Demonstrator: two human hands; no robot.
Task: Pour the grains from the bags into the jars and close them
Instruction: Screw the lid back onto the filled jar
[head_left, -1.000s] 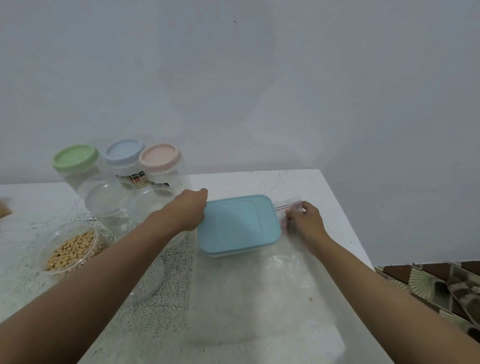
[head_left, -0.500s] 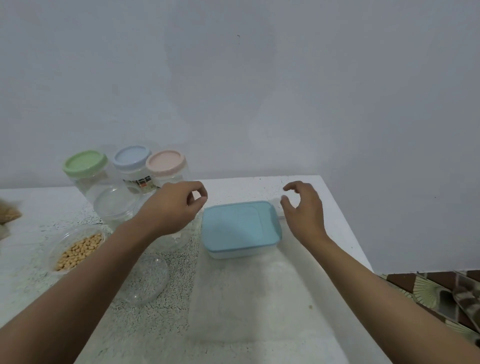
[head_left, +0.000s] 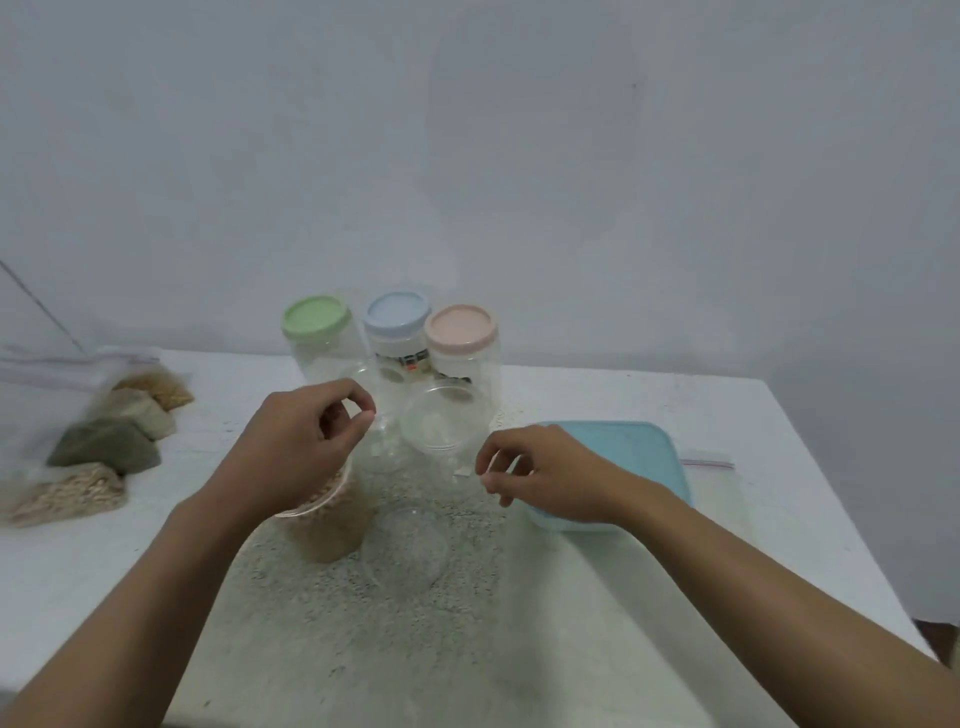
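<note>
Since the earlier frames, both of your hands have left the blue-lidded box (head_left: 613, 467). Your left hand (head_left: 296, 452) was at the box's left edge; it now hovers above the open jar of pale beans (head_left: 327, 525), well to the left of the box. Your right hand (head_left: 550, 478) had pinched the zip strip beside the box; it now hovers over the box's near-left corner. The view has also swung left, bringing the grain bags (head_left: 104, 447) into frame.

Hand state: both hands are empty, fingers loosely curled, thumb and forefinger nearly touching. Neither hand pinches anything.

Task items, relative to the box:
- Bean jar: left of the box, upright, mouth up, lid off.
- Clear lid (head_left: 405, 551): flat on the table (head_left: 727, 415), just right of the bean jar, nearer you than the box.
- Empty open jar (head_left: 441, 421): just left of the box's far corner, upright.
- Three capped jars, green (head_left: 316, 317), blue (head_left: 397, 312) and pink (head_left: 460, 326): beyond the box to its left, in a row, upright.
- Grain bags: far left, lying in a pile, long axes running roughly left to right.
- Zip strip (head_left: 706, 462): lies flat, protruding from the box's right side.
</note>
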